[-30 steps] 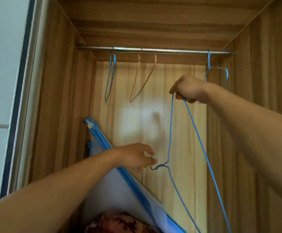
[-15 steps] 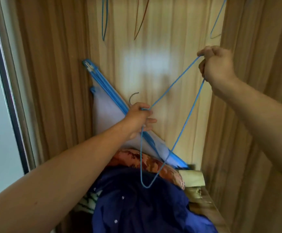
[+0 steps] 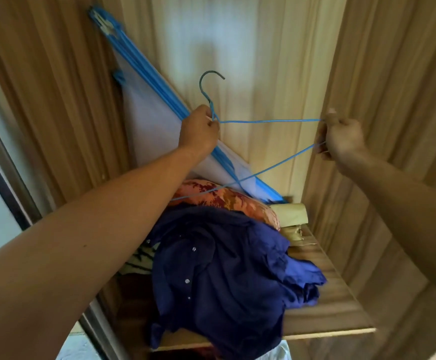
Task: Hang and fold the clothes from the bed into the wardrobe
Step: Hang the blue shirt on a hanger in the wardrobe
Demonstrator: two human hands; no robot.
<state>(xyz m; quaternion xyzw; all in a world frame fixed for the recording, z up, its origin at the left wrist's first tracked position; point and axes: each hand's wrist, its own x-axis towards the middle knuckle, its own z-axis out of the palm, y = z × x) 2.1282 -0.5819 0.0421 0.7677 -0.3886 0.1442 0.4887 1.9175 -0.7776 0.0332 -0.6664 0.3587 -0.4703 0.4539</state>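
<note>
Hanger (image 3: 269, 121) levelled between left hand (image 3: 199, 129), right hand (image 3: 342, 136)

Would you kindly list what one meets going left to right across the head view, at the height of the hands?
white panel with blue edging → left hand → blue wire hanger → right hand → wardrobe side wall

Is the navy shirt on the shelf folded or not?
Not folded. The navy shirt lies in a rumpled heap on the wooden shelf, part of it drooping over the front edge.
</note>
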